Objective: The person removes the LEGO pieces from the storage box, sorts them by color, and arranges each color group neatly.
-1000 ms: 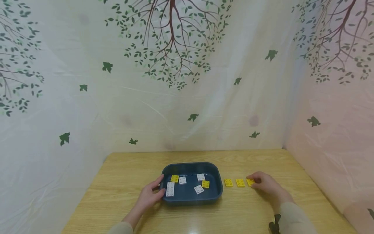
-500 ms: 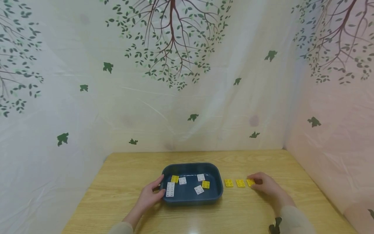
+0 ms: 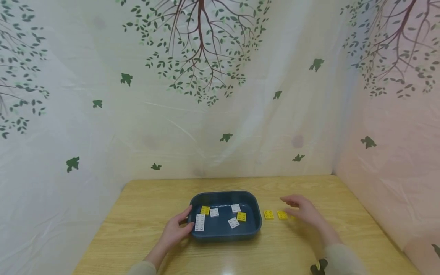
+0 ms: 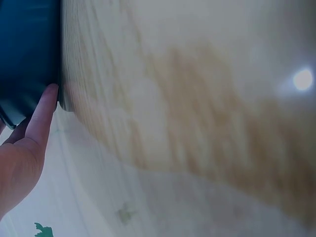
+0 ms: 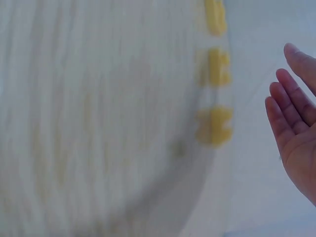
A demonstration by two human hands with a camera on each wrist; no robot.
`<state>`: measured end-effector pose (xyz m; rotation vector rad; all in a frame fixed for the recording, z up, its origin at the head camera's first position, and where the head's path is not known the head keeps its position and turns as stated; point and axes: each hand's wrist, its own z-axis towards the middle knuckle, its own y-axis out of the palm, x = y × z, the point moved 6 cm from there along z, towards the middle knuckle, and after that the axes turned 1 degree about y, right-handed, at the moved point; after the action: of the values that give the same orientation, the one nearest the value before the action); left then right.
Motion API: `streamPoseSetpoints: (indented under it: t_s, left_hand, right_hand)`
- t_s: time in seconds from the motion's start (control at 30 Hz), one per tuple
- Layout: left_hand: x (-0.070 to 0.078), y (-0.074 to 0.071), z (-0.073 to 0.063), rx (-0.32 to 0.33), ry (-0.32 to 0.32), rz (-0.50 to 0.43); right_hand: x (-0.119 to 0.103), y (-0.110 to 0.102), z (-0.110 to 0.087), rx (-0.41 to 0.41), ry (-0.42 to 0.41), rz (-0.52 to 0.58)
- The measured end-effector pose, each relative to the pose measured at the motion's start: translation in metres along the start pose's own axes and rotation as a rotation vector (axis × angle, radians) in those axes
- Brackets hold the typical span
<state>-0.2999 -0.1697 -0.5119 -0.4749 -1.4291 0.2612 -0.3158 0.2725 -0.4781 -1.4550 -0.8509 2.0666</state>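
Observation:
My left hand [image 3: 175, 231] holds the left end of a dark blue tray [image 3: 227, 236], its thumb and forefinger at the rim. The left wrist view shows a finger [image 4: 42, 116] along the tray's outer wall. Inside the tray lie a long white toy brick [image 3: 199, 222], several small white bricks [image 3: 233, 222] and two yellow bricks [image 3: 241, 216]. Right of it, three square yellow bricks [image 3: 269, 214] form a row on the table, the farthest right one mostly hidden by my right hand [image 3: 306, 212]. That hand hovers above the row, holding nothing, fingers extended in the right wrist view.
The wooden table [image 3: 154, 194] reaches back to a pale curtain [image 3: 172, 126] printed with trees and birds. More curtain hangs along the left and right sides.
My right hand has let go of the rightmost yellow brick, risen and shifted slightly left, with its fingers spread apart. The left hand and tray have stayed put.

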Motion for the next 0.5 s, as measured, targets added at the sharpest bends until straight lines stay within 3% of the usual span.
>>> streamPoseSetpoints:
  t_s: [0.27,0.5]
  left_hand:
    - [-0.002,-0.001,0.001,0.002,0.010,-0.005]
    - [-0.002,0.000,0.001,-0.003,0.011,-0.026]
  right_hand:
    - [-0.044,0.032,0.020,-0.065,-0.153,0.050]
    - [-0.079,0.065,0.032,-0.110,-0.101,0.064]
